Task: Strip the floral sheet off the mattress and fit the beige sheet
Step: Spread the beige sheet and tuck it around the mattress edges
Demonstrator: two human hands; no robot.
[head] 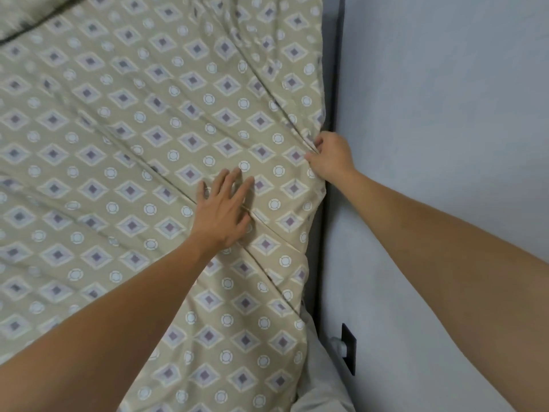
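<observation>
The beige sheet (124,150), patterned with purple diamonds and white circles, covers the mattress across most of the view, with long creases running toward its right edge. My left hand (224,208) lies flat on the sheet with its fingers straight, pressing on a crease. My right hand (329,156) pinches the sheet's edge at the side of the mattress by the wall, bunching the fabric there. No floral sheet is in view.
A pale blue-grey wall (445,114) runs along the right side of the bed, with a dark narrow gap (328,84) between them. A black wall socket (349,347) with a white plug sits low on the wall. Light grey fabric (322,382) shows at the bottom edge.
</observation>
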